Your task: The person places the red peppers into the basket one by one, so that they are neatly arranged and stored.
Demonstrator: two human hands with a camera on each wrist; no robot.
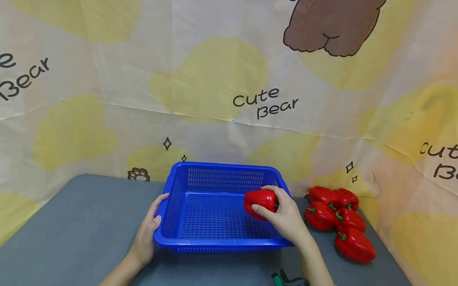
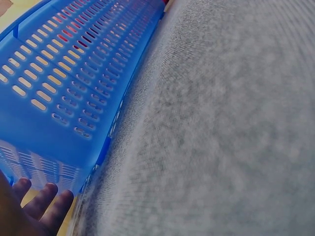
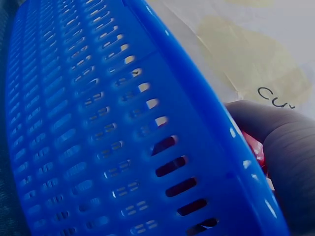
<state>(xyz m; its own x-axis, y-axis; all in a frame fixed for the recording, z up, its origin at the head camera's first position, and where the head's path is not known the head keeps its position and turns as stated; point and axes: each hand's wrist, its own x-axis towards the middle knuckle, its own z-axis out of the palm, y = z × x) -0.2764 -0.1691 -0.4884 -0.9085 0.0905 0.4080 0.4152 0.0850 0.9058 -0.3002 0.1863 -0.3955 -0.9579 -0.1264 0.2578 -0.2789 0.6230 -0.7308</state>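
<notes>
A blue slotted plastic basket (image 1: 223,243) stands on the grey table, with no other pepper showing inside it. My left hand (image 1: 146,234) holds its left side, thumb and a fingertip at the rim. In the left wrist view, several fingers (image 2: 42,206) of that hand lie against the basket's outer wall (image 2: 44,118). Over the right part of the basket, my right hand (image 1: 285,214) grips a red bell pepper (image 1: 262,202) between thumb and fingers. From the right wrist, the basket wall (image 3: 98,123) hides most of that pepper (image 3: 255,147).
Several red bell peppers (image 1: 354,244) lie grouped on the table (image 1: 90,226) right of the basket. Behind the table hangs a cloth (image 1: 201,80) printed with bears and lettering. A dark strap with a green patch (image 1: 279,284) sits near the right wrist.
</notes>
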